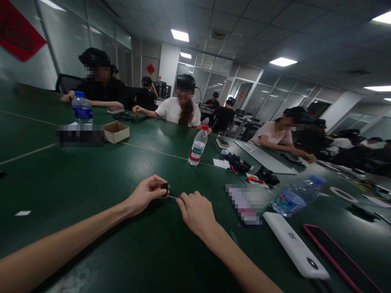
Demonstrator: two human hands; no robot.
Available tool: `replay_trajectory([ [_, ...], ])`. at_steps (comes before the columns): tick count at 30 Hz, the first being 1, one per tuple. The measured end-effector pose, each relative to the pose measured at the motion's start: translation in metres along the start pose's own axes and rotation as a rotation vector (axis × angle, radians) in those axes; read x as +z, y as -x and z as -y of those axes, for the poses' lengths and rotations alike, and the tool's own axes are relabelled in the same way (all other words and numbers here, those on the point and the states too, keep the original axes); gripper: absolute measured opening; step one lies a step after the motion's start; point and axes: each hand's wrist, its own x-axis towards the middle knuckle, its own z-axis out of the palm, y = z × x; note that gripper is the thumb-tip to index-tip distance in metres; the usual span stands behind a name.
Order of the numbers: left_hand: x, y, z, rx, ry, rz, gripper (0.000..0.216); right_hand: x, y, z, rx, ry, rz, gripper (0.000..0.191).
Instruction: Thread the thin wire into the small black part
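A green bench is filling the lower part of the view. At the right, a white oblong device is lying on it, and a clear bottle with red cap is standing beyond the hands. The left hand and the right hand are working close together over the bench. The left hand is pinching a small black piece between thumb and fingers. The right hand is pinching a thin rod, which is pointing toward the black piece; whether they are touching, I cannot tell.
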Motion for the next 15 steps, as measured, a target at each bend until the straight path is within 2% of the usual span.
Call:
replay_trajectory([
  [5,-0.001,0.001,-0.001,-0.009,-0.014,0.010,0.035,-0.008,0.004,0.001,-0.025,0.049,0.075,0.044],
  [10,0.000,0.001,-0.002,-0.018,0.007,0.010,0.034,-0.013,0.005,-0.003,-0.130,0.085,0.130,0.033],
  [15,0.000,0.002,-0.004,-0.025,0.047,0.006,0.034,-0.019,0.004,-0.010,-0.187,0.072,0.138,0.036],
])
